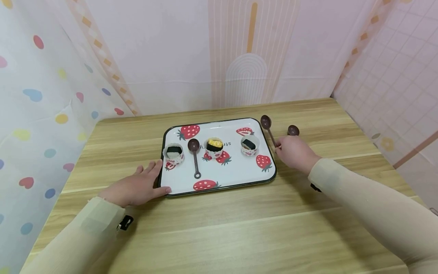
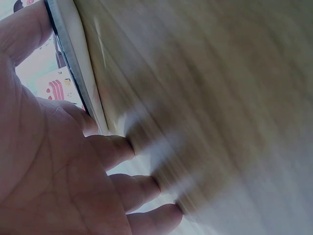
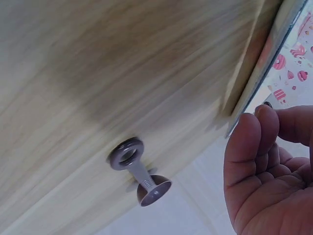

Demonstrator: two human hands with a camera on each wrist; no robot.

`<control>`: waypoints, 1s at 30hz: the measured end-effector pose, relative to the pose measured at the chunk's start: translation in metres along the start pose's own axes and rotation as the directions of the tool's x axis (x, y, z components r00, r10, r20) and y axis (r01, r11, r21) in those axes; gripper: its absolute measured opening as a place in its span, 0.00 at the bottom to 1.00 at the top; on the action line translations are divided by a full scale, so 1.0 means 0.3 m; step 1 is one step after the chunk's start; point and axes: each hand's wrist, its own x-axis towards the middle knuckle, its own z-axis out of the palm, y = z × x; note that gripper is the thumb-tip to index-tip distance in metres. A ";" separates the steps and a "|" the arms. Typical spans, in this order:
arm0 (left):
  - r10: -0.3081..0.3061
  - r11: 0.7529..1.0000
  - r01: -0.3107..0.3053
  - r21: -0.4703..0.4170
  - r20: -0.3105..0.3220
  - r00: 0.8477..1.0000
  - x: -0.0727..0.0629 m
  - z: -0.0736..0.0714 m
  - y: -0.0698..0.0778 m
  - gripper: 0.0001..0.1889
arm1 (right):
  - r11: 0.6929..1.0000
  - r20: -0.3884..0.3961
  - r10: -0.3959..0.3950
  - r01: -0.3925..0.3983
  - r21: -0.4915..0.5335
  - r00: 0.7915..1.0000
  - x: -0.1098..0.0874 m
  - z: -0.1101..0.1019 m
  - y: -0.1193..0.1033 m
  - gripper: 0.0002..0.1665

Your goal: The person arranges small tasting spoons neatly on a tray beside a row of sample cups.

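My left hand (image 1: 140,186) rests at the left edge of a white tray (image 1: 236,171) with strawberry prints. Its thumb lies over the rim, and the other fingers (image 2: 139,191) are spread on the table. Beyond the tray's right edge, my right hand (image 1: 295,152) pinches the handle end of a dark brown measuring spoon (image 1: 265,122), whose bowl points toward the wall. A similar spoon (image 1: 194,146) lies on the tray, between a paper cup of nori-wrapped rice (image 1: 173,155) and one of sushi with yellow topping (image 1: 215,146). A third cup with nori sushi (image 1: 249,145) sits on the right.
Another brown measuring spoon (image 3: 139,171) lies on the wooden table right of the tray; the head view shows only its bowl (image 1: 293,130) behind my right hand. Patterned curtains (image 1: 164,57) hang behind the table and along both sides.
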 end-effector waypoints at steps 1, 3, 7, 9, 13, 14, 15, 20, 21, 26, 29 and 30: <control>-0.001 1.000 0.001 0.001 0.000 1.000 0.000 -0.001 0.000 0.62 | 1.000 0.000 0.006 -0.006 0.007 1.000 0.000 -0.001 -0.004 0.11; -0.001 1.000 0.001 0.002 0.001 1.000 0.000 -0.001 0.000 0.62 | 1.000 0.003 0.014 -0.014 0.021 1.000 0.002 -0.002 -0.012 0.12; 0.004 1.000 -0.004 0.006 0.001 1.000 0.002 0.001 -0.001 0.62 | 0.999 0.005 0.022 -0.022 0.044 1.000 0.004 -0.001 -0.026 0.15; 0.002 1.000 -0.002 0.002 0.003 1.000 0.002 0.001 -0.001 0.62 | 0.999 0.001 0.019 -0.019 0.050 1.000 0.003 0.000 -0.035 0.15; 0.004 1.000 -0.004 -0.001 0.007 1.000 0.003 0.003 -0.005 0.62 | 0.998 -0.012 0.013 -0.012 0.058 1.000 -0.002 0.003 -0.054 0.15; 0.002 1.000 -0.002 -0.003 0.008 1.000 0.003 0.003 -0.004 0.62 | 0.998 -0.011 0.014 -0.014 0.067 1.000 -0.003 0.003 -0.059 0.15; 0.003 1.000 -0.003 -0.002 0.008 1.000 0.004 0.004 -0.005 0.62 | 0.997 -0.008 0.018 -0.017 0.079 1.000 -0.004 0.003 -0.065 0.15; 0.004 1.000 -0.004 0.006 0.001 1.000 0.008 0.006 -0.007 0.63 | 0.991 0.014 0.026 -0.028 0.131 1.000 -0.009 0.008 -0.104 0.15; 0.003 1.000 -0.003 0.009 0.000 1.000 0.009 0.006 -0.008 0.63 | 0.990 0.015 0.021 -0.023 0.136 1.000 -0.012 0.010 -0.112 0.15; 0.000 1.000 0.000 0.010 0.000 1.000 0.008 0.002 -0.003 0.63 | 0.985 0.022 0.001 -0.005 0.175 1.000 -0.025 0.012 -0.161 0.14; -0.005 1.000 0.005 0.007 0.006 1.000 0.004 -0.001 0.001 0.63 | 0.978 0.032 -0.021 0.013 0.206 0.999 -0.032 0.017 -0.190 0.13; -0.004 1.000 0.004 0.009 0.005 1.000 0.003 -0.002 0.002 0.63 | 0.976 0.030 -0.032 0.025 0.214 0.999 -0.032 0.021 -0.200 0.12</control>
